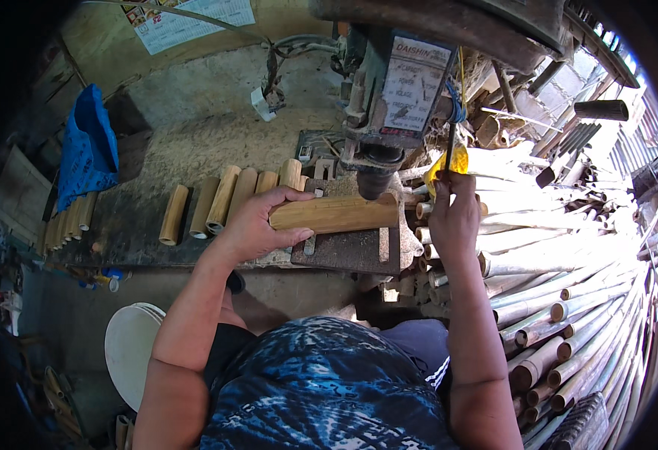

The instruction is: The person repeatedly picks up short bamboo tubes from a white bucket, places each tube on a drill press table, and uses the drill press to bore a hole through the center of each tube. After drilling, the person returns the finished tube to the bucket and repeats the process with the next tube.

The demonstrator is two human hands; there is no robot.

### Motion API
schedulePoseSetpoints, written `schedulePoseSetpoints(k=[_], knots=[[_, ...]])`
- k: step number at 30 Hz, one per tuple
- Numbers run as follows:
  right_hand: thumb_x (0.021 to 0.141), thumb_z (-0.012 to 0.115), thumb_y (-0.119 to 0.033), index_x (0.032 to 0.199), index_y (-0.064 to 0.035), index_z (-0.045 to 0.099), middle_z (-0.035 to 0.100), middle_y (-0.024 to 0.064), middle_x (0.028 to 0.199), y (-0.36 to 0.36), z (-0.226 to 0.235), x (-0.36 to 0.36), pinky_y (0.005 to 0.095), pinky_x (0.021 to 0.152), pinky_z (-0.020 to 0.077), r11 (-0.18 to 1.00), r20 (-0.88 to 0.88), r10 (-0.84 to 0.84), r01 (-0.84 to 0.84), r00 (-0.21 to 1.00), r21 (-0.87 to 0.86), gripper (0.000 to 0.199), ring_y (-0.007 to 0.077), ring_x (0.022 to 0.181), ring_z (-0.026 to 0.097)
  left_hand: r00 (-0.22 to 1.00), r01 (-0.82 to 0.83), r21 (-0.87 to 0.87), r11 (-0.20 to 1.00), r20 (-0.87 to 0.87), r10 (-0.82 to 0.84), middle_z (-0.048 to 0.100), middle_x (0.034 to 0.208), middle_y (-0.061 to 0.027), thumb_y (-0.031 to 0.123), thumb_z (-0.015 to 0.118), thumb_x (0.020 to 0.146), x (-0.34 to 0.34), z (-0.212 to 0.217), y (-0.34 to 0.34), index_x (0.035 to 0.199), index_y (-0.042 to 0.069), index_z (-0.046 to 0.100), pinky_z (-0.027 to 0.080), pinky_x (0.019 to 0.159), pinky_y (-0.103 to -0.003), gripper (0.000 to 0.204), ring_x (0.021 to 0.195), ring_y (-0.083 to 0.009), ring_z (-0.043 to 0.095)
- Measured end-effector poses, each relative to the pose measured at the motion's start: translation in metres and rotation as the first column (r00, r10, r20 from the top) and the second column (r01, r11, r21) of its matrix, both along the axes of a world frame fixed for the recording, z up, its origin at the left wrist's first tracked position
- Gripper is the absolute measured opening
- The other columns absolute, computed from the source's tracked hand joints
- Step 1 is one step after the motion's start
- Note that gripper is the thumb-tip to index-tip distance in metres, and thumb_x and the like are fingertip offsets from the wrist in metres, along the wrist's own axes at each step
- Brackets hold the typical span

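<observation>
My left hand (254,229) is closed around the left end of a bamboo tube (336,214). The tube lies sideways on the metal table (344,251) of a drill press, right under its dark chuck (374,180). Whether a bit touches the bamboo, I cannot tell. To the right of the press, my right hand (455,210) is raised with its fingers wrapped round the lower end of a dark feed lever (450,146). The drill press head (411,90) has a worn label plate on its front.
Several cut bamboo tubes (224,199) stand along the wooden bench (137,217). A blue sack (87,150) sits at the bench's left. Long bamboo poles (569,292) are piled on the right. Below left is a white bucket (130,356); a yellow object (458,159) is behind the lever.
</observation>
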State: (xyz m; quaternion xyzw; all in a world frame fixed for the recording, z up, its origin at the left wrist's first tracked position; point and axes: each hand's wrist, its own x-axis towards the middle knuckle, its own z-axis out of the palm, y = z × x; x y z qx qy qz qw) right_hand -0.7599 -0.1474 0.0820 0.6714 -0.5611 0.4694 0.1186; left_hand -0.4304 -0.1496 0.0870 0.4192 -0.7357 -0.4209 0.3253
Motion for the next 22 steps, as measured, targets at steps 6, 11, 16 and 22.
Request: schedulePoseSetpoints(k=[6, 11, 16, 22], knots=[[0.098, 0.057, -0.008, 0.103, -0.0033, 0.044, 0.064, 0.0257, 0.079, 0.041, 0.060, -0.001, 0.0551, 0.065, 0.0484, 0.938, 0.030, 0.044, -0.051, 0.999, 0.343, 0.015, 0.0489, 0.074, 0.064, 1.000, 0.010, -0.049, 0.999, -0.020, -0.011, 0.071, 0.123, -0.0036, 0.014, 0.086, 0.082, 0.000, -0.002, -0.003, 0.128, 0.006, 0.066, 0.055, 0.088, -0.028, 0.051, 0.101, -0.0104, 0.064], [0.103, 0.059, -0.013, 0.103, -0.0034, 0.059, 0.065, 0.0116, 0.078, 0.087, 0.121, 0.013, 0.0365, 0.060, 0.0481, 0.986, 0.042, -0.155, 0.157, 0.987, -0.051, 0.009, 0.0194, 0.066, 0.062, 0.997, 0.057, -0.135, 0.989, -0.036, -0.063, 0.070, 0.123, -0.0038, 0.017, 0.086, 0.082, 0.001, -0.003, -0.004, 0.128, 0.006, 0.066, 0.053, 0.091, -0.029, 0.051, 0.103, -0.0111, 0.064], [0.103, 0.060, -0.014, 0.102, -0.0023, 0.061, 0.066, 0.0102, 0.081, 0.068, 0.153, 0.013, 0.0291, 0.063, 0.0473, 0.984, 0.082, -0.071, 0.084, 0.994, -0.158, 0.011, 0.0121, 0.070, 0.059, 0.996, 0.047, 0.018, 0.999, -0.072, -0.046, 0.070, 0.120, -0.0048, 0.019, 0.087, 0.081, -0.010, -0.004, -0.010, 0.129, 0.006, 0.066, 0.052, 0.093, -0.029, 0.054, 0.105, -0.0114, 0.063], [0.103, 0.062, -0.017, 0.107, -0.0054, 0.064, 0.069, 0.0103, 0.084, 0.068, 0.139, 0.012, 0.0304, 0.064, 0.0503, 0.971, 0.071, -0.127, 0.138, 0.989, -0.195, 0.012, 0.0165, 0.071, 0.064, 0.994, 0.067, 0.034, 0.997, -0.085, -0.064, 0.070, 0.121, -0.0050, 0.021, 0.088, 0.081, -0.010, -0.005, -0.011, 0.131, 0.008, 0.066, 0.051, 0.095, -0.028, 0.056, 0.106, -0.0115, 0.062]])
